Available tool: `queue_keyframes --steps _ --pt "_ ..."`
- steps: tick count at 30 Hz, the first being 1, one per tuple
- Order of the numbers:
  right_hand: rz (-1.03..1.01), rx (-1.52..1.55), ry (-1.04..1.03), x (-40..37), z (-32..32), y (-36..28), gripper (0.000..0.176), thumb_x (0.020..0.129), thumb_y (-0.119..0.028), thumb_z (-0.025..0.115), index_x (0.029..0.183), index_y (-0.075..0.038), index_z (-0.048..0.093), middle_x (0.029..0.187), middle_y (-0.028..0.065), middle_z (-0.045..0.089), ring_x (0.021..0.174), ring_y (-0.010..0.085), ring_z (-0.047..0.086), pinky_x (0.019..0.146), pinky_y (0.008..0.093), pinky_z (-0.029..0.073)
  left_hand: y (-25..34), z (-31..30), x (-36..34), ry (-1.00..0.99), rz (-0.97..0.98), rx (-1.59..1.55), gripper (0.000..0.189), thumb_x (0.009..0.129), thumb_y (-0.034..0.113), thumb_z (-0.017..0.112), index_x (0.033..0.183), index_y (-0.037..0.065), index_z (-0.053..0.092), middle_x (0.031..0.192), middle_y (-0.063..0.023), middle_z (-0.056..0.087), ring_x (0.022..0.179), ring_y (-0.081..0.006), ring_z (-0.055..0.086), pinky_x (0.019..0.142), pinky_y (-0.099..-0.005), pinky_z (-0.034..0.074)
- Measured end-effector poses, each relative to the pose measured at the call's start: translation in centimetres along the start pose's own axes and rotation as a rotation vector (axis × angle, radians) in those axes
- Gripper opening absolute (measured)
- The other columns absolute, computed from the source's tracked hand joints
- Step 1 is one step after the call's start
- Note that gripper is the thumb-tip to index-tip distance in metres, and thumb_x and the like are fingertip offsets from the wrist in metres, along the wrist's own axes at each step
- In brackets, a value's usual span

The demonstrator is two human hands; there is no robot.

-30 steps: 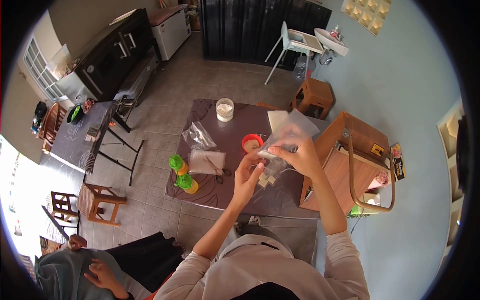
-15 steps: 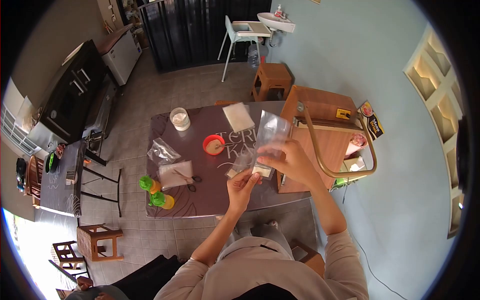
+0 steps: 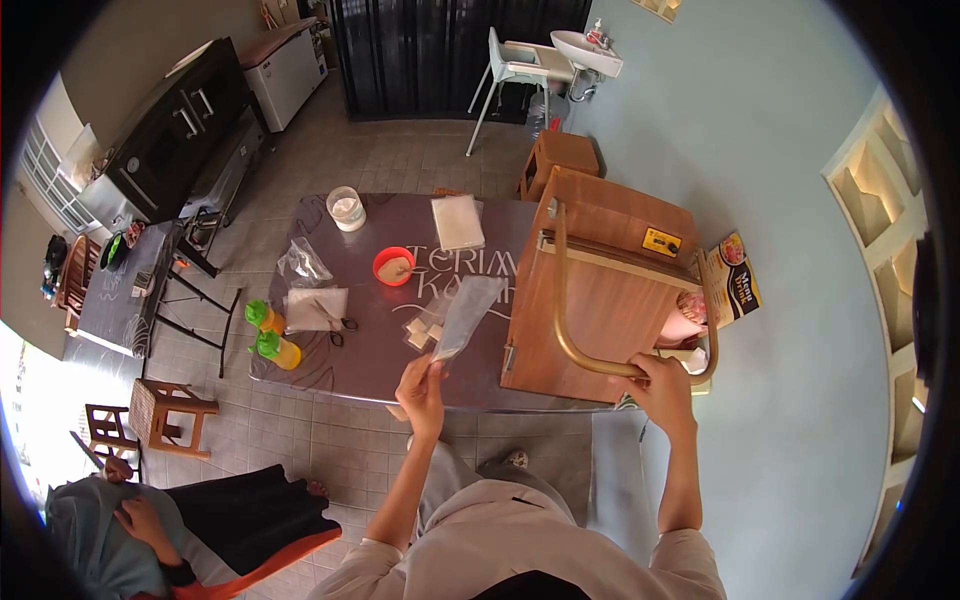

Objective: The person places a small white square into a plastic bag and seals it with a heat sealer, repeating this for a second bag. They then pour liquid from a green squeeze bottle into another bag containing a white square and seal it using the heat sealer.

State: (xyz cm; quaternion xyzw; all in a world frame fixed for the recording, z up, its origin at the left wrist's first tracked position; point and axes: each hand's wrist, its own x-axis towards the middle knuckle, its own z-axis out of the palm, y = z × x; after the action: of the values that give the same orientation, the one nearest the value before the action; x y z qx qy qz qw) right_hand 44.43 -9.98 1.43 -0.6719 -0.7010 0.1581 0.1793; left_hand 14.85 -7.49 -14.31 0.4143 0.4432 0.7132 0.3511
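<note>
My left hand (image 3: 421,398) pinches the lower end of a clear plastic bag (image 3: 470,312) over the table's near edge. The bag slants up and to the right, beside a wooden box (image 3: 598,325). My right hand (image 3: 662,393) is closed around the lower part of a brass-coloured bent bar (image 3: 562,315) fixed to that box. Small pale square pieces (image 3: 417,333), apparently in clear plastic, lie just beyond my left hand. Farther off is a red bowl (image 3: 394,267) of light powder with a spoon in it.
On the table (image 3: 330,375) are a jar of white powder (image 3: 346,209), plastic sheets (image 3: 458,222), a crumpled bag (image 3: 303,262), scissors (image 3: 338,328) and two green-capped yellow bottles (image 3: 278,350). Another person (image 3: 130,530) sits at lower left. A menu board (image 3: 733,280) stands behind the box.
My right hand has left the bag and moved right onto the bar. My left hand still holds the bag, now lower and farther left. The view has shifted, and more of the other person shows.
</note>
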Motion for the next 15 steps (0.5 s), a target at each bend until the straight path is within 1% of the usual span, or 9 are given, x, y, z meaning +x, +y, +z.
queue_keyframes --steps 1,2,4,5,7,9,11,13,15 --pt "-0.195 -0.112 0.178 0.3 0.4 0.3 0.029 0.062 -0.028 0.076 0.065 -0.007 0.055 0.053 0.0039 0.053 0.047 0.0213 0.053 0.046 0.0318 0.039 -0.4 0.0 -1.0 0.036 0.019 0.049 0.015 0.086 0.001 0.057 0.098 -0.006 0.062 0.093 -0.0096 0.060 0.074 -0.0102 0.057 0.063 -0.0211 0.051" --pt "-0.203 -0.108 0.176 0.4 0.2 0.4 0.029 0.062 -0.028 0.076 0.065 -0.007 0.055 0.053 0.0039 0.053 0.047 0.0213 0.053 0.046 0.0318 0.039 -0.7 0.1 -2.0 0.073 0.037 0.099 0.015 0.086 0.002 0.057 0.098 -0.005 0.062 0.094 -0.0096 0.060 0.074 -0.0104 0.057 0.062 -0.0211 0.051" --pt "-0.276 -0.159 0.308 0.7 -0.7 0.3 0.023 0.062 -0.023 0.075 0.066 -0.009 0.057 0.053 0.0039 0.053 0.049 0.0220 0.053 0.047 0.0327 0.038 -1.2 0.2 -3.8 0.094 0.043 0.170 0.016 0.087 0.002 0.055 0.100 -0.003 0.063 0.092 -0.0102 0.061 0.072 -0.0108 0.058 0.063 -0.0214 0.052" --pt "-0.278 -0.153 0.296 1.0 -1.4 -0.1 0.023 0.062 -0.023 0.075 0.066 -0.009 0.057 0.053 0.0039 0.053 0.049 0.0220 0.053 0.047 0.0327 0.038 -1.5 0.0 -4.8 0.065 0.026 0.242 0.015 0.087 0.001 0.055 0.100 -0.003 0.062 0.089 -0.0092 0.062 0.073 -0.0116 0.059 0.063 -0.0223 0.051" --pt "-0.392 -0.119 0.531 2.4 -3.6 -0.9 0.021 0.062 -0.022 0.074 0.064 -0.009 0.058 0.052 0.0036 0.051 0.048 0.0217 0.053 0.047 0.0328 0.038 -1.5 0.4 -6.5 0.029 0.004 0.315 0.015 0.086 0.000 0.056 0.099 -0.003 0.062 0.086 -0.0082 0.062 0.073 -0.0123 0.061 0.063 -0.0232 0.051" --pt "-0.438 -0.163 0.605 4.1 -5.9 -1.5 0.021 0.061 -0.024 0.075 0.063 -0.011 0.059 0.052 0.0030 0.051 0.048 0.0217 0.052 0.045 0.0329 0.037 -1.6 1.7 -7.2 -0.044 0.031 0.364 0.014 0.086 -0.001 0.055 0.098 -0.003 0.063 0.080 -0.0077 0.063 0.069 -0.0117 0.061 0.062 -0.0224 0.050" --pt "-0.466 -0.196 0.702 6.0 -8.0 -2.5 0.025 0.060 -0.029 0.077 0.061 -0.012 0.058 0.050 0.0021 0.051 0.045 0.0215 0.051 0.043 0.0318 0.036 -1.8 3.8 -7.1 -0.093 0.017 0.329 0.014 0.086 -0.001 0.056 0.097 -0.003 0.064 0.081 -0.0079 0.063 0.069 -0.0116 0.061 0.061 -0.0223 0.050" --pt "-0.427 -0.227 0.684 7.9 -9.7 -2.6 0.027 0.060 -0.032 0.077 0.060 -0.013 0.058 0.048 0.0016 0.050 0.044 0.0214 0.049 0.042 0.0313 0.036 -2.5 5.7 -6.6 -0.155 -0.001 0.290 0.014 0.085 -0.001 0.056 0.097 -0.003 0.064 0.081 -0.0082 0.063 0.069 -0.0115 0.060 0.060 -0.0222 0.050" --pt "-0.389 -0.275 0.667 9.5 -11.3 -2.7 0.030 0.061 -0.035 0.077 0.060 -0.013 0.057 0.046 0.0010 0.049 0.042 0.0213 0.048 0.041 0.0307 0.035 -4.2 7.9 -5.6 -0.219 -0.026 0.234 0.016 0.085 0.004 0.059 0.099 0.000 0.065 0.077 -0.0077 0.063 0.065 -0.0096 0.059 0.058 -0.0211 0.048"
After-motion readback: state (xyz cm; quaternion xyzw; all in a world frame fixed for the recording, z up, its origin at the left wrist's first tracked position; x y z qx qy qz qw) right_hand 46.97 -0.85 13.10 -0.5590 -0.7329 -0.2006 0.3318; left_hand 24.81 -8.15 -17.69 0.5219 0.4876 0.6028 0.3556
